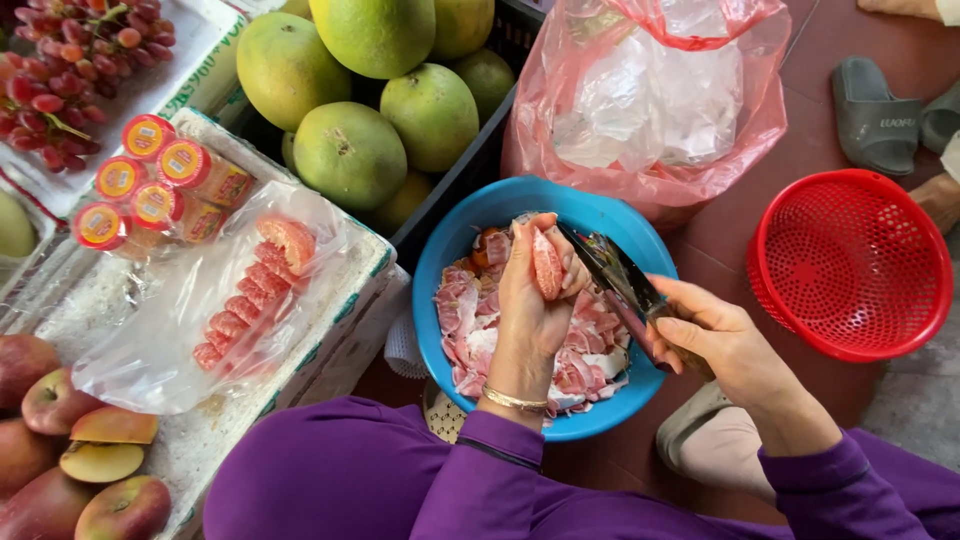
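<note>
My left hand holds a pink pomelo segment over a blue bowl filled with pink and white peelings. My right hand grips a knife whose dark blade points up-left and meets the segment. Both arms wear purple sleeves, and a gold bangle sits on the left wrist.
Left of the bowl a clear bag with peeled pink segments lies on a white foam box. Green pomelos fill a dark crate. Red grapes, small lidded cups, apples, a pink plastic bag, a red basket and grey sandals surround.
</note>
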